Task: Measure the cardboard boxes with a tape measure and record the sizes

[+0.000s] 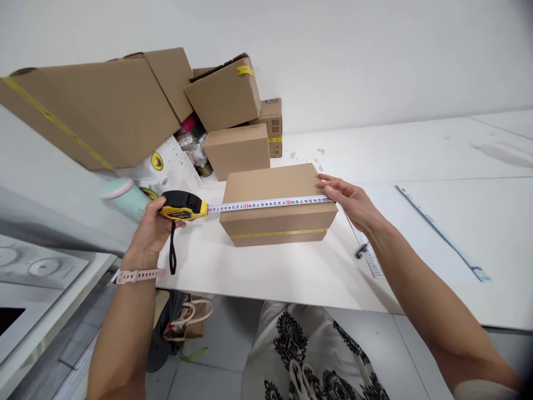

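Note:
A closed cardboard box [272, 186] with a strip of yellow tape along its front side lies on the white table. My left hand [152, 225] is wrapped round a yellow and black tape measure [183, 205], just off the box's left end. From it a black wrist strap hangs down. The white blade runs across the top of the box near the front edge. At the box's right end, my right hand [343, 197] pinches the blade's end between thumb and fingers, against the box's edge.
Several cardboard boxes [237, 150] are stacked at the back left by the wall. A mint bottle with a pink lid [125, 197] stands behind my left hand. Right of the box lie printed paper [370, 258], a dark pen-like item [361, 251] and a pale blue strip [441, 230].

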